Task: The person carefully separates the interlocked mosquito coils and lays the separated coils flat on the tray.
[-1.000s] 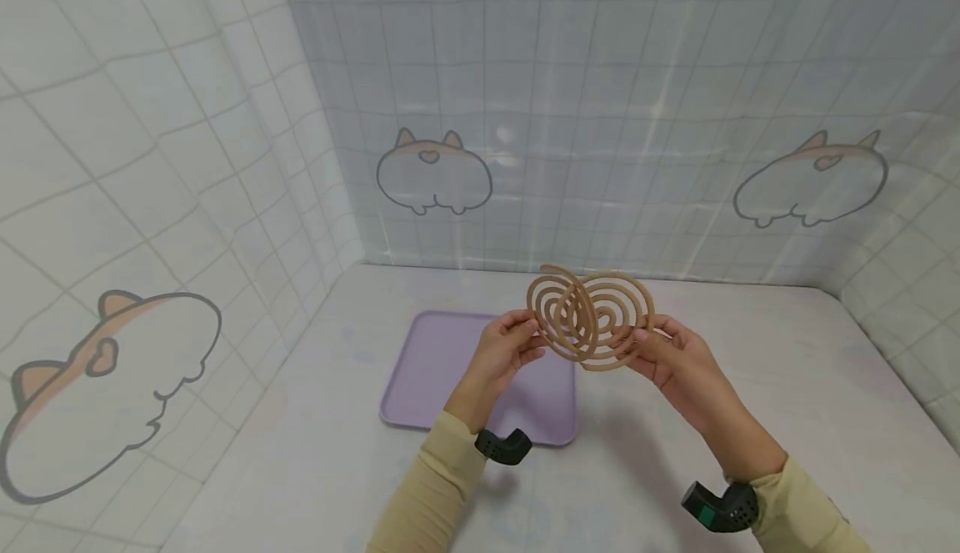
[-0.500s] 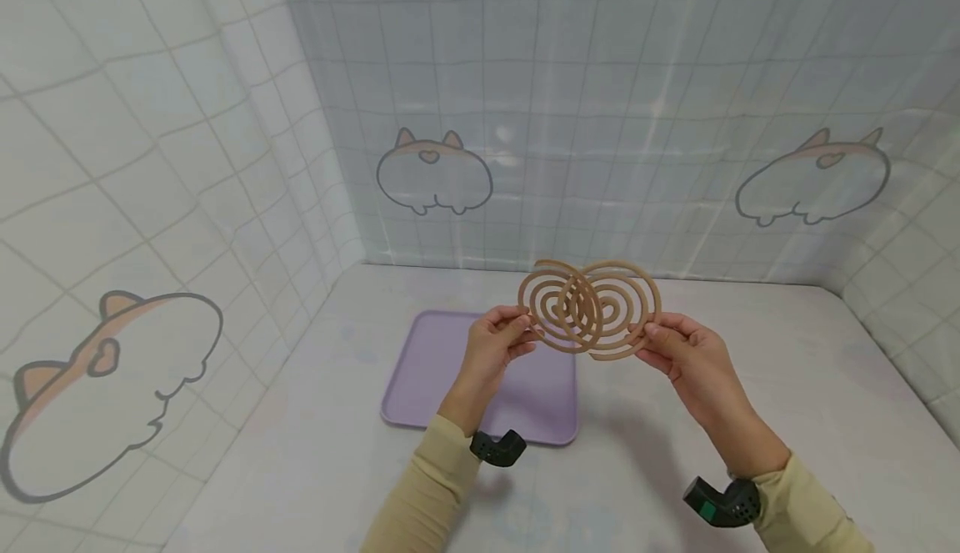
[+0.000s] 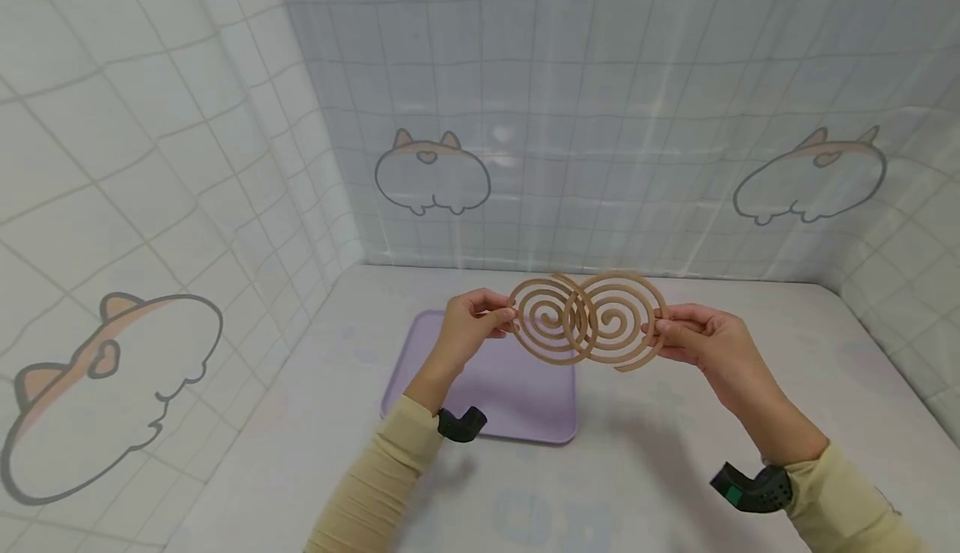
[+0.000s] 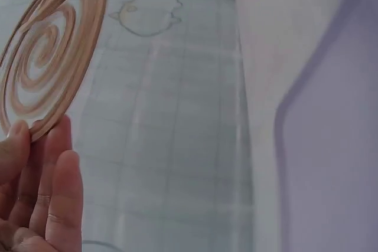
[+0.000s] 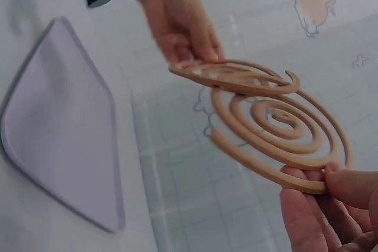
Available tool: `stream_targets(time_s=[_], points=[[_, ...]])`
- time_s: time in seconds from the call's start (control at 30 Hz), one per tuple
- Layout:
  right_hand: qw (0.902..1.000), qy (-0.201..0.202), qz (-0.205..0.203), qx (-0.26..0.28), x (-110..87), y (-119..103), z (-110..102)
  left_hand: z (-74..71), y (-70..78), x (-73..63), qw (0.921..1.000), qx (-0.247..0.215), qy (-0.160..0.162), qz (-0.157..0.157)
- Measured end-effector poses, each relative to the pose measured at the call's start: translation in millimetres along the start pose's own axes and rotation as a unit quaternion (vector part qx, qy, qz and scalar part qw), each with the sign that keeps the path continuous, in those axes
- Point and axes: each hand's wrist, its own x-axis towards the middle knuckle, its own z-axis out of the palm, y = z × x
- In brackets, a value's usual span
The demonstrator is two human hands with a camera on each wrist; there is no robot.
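Observation:
Two tan spiral mosquito coils are held up over the table, overlapping and threaded through each other's rings in the middle. My left hand (image 3: 468, 328) pinches the outer ring of the left mosquito coil (image 3: 551, 319) between thumb and fingers. On the other side, my right hand (image 3: 716, 340) grips the right mosquito coil (image 3: 613, 318) at its outer edge. The right wrist view shows the right coil (image 5: 283, 116) nearly face-on, with the left coil (image 5: 230, 78) seen at a slant through it. In the left wrist view, thumb and fingertips hold the bottom rim of a coil.
Below and behind the left hand, a light purple tray (image 3: 525, 411) lies on the pale table (image 3: 315, 453). Tiled-pattern sheeting with cartoon animals forms the back wall (image 3: 600, 119) and both sides. Each wrist wears a black camera, as on the right wrist (image 3: 753, 488).
Both hands have moved apart, left hand to the left and right hand to the right. The two coils have turned flatter toward the head view and overlap less.

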Motion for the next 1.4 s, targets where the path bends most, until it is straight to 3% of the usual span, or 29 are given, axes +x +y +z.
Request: stream_targets(time_s=[0.1, 0.2, 0.27, 0.37, 0.5, 0.73, 0.8, 0.87, 1.03, 1.1, 1.17, 1.37, 1.4], points=[[0.9996, -0.004, 0.007, -0.027, 1.6, -2.8, -2.4, -7.6, 11.7, 4.2, 0.9962, 0.073, -0.022, 0.042], [0.9988, -0.004, 0.01, -0.047, 2.7, -4.3, -3.3, -12.7, 25.9, 6.9, 0.9853, 0.147, -0.037, 0.079], [0.998, -0.005, 0.011, -0.062, 3.0, -4.8, -3.4, -15.2, 35.4, 8.8, 0.974, 0.202, -0.044, 0.093], [0.9961, -0.005, 0.015, -0.086, 3.7, -5.1, -3.0, -17.1, 49.4, 12.7, 0.9483, 0.29, -0.057, 0.115], [0.9909, 0.001, 0.018, -0.133, 5.3, -5.2, -0.9, -15.9, 65.6, 18.5, 0.8941, 0.41, -0.077, 0.163], [0.9756, 0.0, 0.018, -0.219, 6.1, -1.9, 1.8, -10.6, 72.7, 24.7, 0.7743, 0.575, -0.128, 0.231], [0.9736, -0.003, 0.023, -0.227, 5.4, -0.2, 1.5, -10.1, 70.4, 24.7, 0.7491, 0.602, -0.14, 0.238], [0.9729, -0.002, 0.024, -0.23, 5.0, 1.2, 0.9, -11.0, 67.2, 24.2, 0.7299, 0.625, -0.142, 0.239], [0.9752, 0.006, 0.023, -0.22, 3.8, 2.6, 0.1, -27.1, 46.9, 22.2, 0.6806, 0.691, -0.113, 0.215], [0.9764, 0.009, 0.021, -0.215, 3.2, 2.6, -0.3, -39.7, 31.5, 19.9, 0.6682, 0.706, -0.099, 0.212], [0.9774, 0.011, 0.018, -0.21, 2.6, 2.5, -1.4, -54.0, 12.4, 15.4, 0.6669, 0.705, -0.086, 0.224], [0.9813, 0.015, 0.02, -0.191, 0.8, 3.0, -4.3, -90.6, -43.4, -16.3, 0.6772, 0.672, -0.043, 0.296], [0.9817, 0.015, 0.021, -0.189, 0.6, 3.2, -4.5, -94.3, -49.8, -22.0, 0.6827, 0.666, -0.042, 0.298]])
